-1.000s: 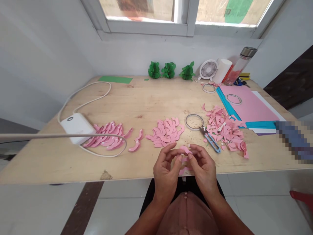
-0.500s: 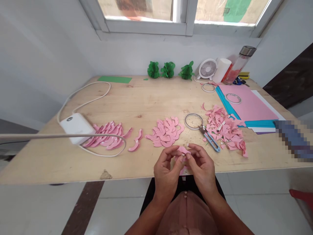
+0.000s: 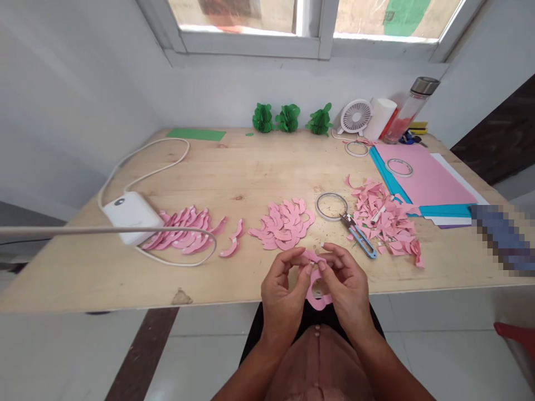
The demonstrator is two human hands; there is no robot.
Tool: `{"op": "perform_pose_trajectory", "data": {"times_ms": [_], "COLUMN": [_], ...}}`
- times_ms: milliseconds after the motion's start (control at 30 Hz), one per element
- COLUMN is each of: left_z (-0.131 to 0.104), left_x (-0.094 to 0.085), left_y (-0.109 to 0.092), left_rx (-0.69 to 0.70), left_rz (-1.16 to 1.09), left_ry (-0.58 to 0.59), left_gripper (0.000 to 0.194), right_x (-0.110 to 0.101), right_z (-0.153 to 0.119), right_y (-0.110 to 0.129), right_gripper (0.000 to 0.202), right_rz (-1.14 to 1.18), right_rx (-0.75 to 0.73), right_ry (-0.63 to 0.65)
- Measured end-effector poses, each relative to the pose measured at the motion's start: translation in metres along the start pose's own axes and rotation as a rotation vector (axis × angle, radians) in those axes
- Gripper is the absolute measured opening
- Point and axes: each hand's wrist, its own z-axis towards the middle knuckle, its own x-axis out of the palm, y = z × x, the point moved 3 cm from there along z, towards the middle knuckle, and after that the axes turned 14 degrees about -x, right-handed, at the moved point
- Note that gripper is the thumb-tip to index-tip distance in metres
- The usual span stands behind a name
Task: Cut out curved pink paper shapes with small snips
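Observation:
Close to the table's front edge, my left hand (image 3: 284, 292) and my right hand (image 3: 346, 287) pinch a pink paper piece (image 3: 318, 301) between thumbs and fingers. Its curved lower part hangs down between the hands, over the table edge. Just beyond my hands lies a pile of curved pink cutouts (image 3: 284, 223). Blue-handled snips (image 3: 363, 240) rest to the right, beside a roll of tape (image 3: 331, 206). Further left are two separate pink pieces (image 3: 232, 245) and a row of overlapping pink strips (image 3: 188, 234) with small white patches.
Pink scraps (image 3: 387, 220) are heaped at the right, near pink sheets (image 3: 430, 181). A white device (image 3: 132, 214) with a looping cable sits left. Green paper shapes (image 3: 287, 118), a small fan (image 3: 355, 117) and a bottle (image 3: 412, 111) stand along the back.
The held pink piece now shows a larger curved, ring-like part hanging below my fingers. Both hands have stayed nearly in place.

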Motion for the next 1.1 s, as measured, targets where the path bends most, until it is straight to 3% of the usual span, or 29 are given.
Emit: {"op": "perform_pose_trajectory", "data": {"times_ms": [667, 1100], "left_z": [0.016, 0.018], "left_x": [-0.013, -0.014], "left_y": [-0.017, -0.015], "left_rx": [0.134, 0.079], "left_rz": [0.336, 0.350], "left_ry": [0.018, 0.073], "left_gripper": [0.016, 0.011], "right_x": [-0.003, 0.000], "right_z": [0.001, 0.000], "right_y": [0.003, 0.005], "right_gripper": [0.037, 0.038], "right_rz": [-0.014, -0.022], "right_rx": [0.023, 0.039], "right_ry": [0.054, 0.082]}}
